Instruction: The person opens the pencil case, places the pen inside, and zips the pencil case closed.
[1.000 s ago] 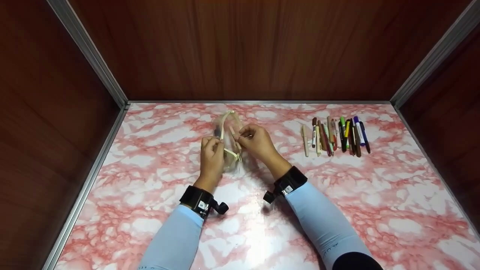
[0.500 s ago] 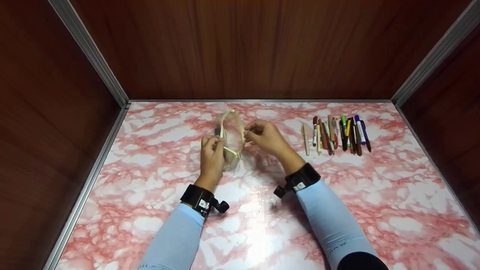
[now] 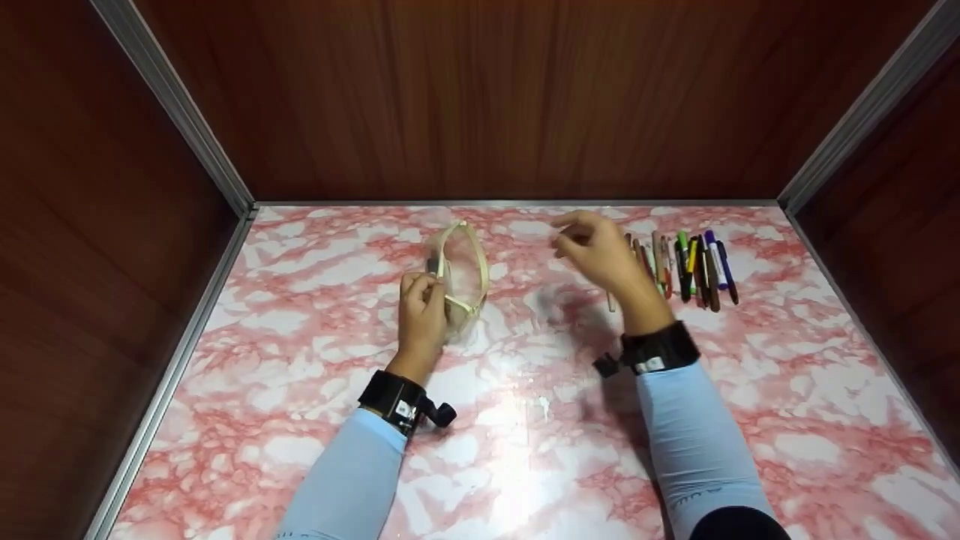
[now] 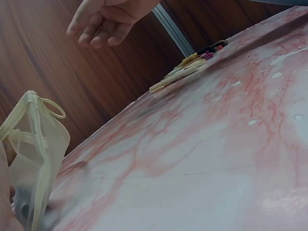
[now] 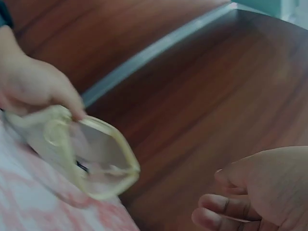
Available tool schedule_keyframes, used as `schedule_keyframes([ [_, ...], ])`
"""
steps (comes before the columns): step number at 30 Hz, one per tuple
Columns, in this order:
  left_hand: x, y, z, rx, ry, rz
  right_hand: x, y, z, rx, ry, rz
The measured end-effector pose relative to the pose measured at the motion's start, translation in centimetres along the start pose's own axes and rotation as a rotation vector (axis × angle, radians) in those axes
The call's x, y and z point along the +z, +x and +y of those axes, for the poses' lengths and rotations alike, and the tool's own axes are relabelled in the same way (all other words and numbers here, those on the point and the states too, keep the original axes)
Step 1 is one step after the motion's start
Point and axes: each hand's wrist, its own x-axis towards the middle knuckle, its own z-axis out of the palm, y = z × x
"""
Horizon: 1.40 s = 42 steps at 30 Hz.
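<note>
I see the left hand point(image 3: 421, 319) pinching the near-left side of a pale mesh pouch point(image 3: 484, 274), fingers curled over its cream rim. The pouch stands slightly left of the middle of the worktop point(image 3: 247, 420), toward its back edge, with its mouth spread wide. Through the right wrist view I make out a small dark item point(image 5: 83, 167) inside it, too blurred to identify.

The right hand point(image 3: 600, 247) hangs in the air, well apart from the pouch, its fingers loosely bent and parted; I see nothing in its grasp. Behind that hand and wrist, partly covered by them, a row of pens point(image 3: 692, 256) lies near the worktop's back right corner, including a purple-capped marker point(image 3: 715, 264). I note pale blue sleeves point(image 3: 349, 472) on both arms and a dark wooden panel point(image 3: 480, 97) beyond the back edge.
</note>
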Motion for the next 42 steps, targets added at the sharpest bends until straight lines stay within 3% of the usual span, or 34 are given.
schedule_keyframes([
  [3, -0.1, 0.0, -0.1, 0.011, 0.025, 0.002, -2.3, -0.4, 0.5, 0.038, -0.098, 0.049],
  [9, 0.0, 0.0, -0.1, 0.004, 0.012, 0.003, -6.9, -1.3, 2.6, 0.104, -0.418, 0.219],
  [12, 0.0, 0.0, -0.1, 0.001, 0.016, 0.002, -9.1, -1.6, 4.1, 0.163, -0.497, 0.263],
  [19, -0.1, 0.0, 0.2, 0.001, 0.017, 0.002, -12.6, -2.7, 8.4, 0.292, -0.436, 0.316],
  [27, 0.0, 0.0, 0.2, 0.0, 0.01, -0.01, -15.4, -3.9, 12.9, 0.519, -0.342, 0.403],
  [37, 0.1, -0.1, 0.0, -0.011, 0.001, -0.01, -15.4, -5.2, 16.1, 0.627, -0.33, 0.462],
  [42, 0.1, -0.1, 0.0, -0.02, 0.001, -0.019, -15.3, -5.2, 16.7, 0.69, -0.318, 0.423],
])
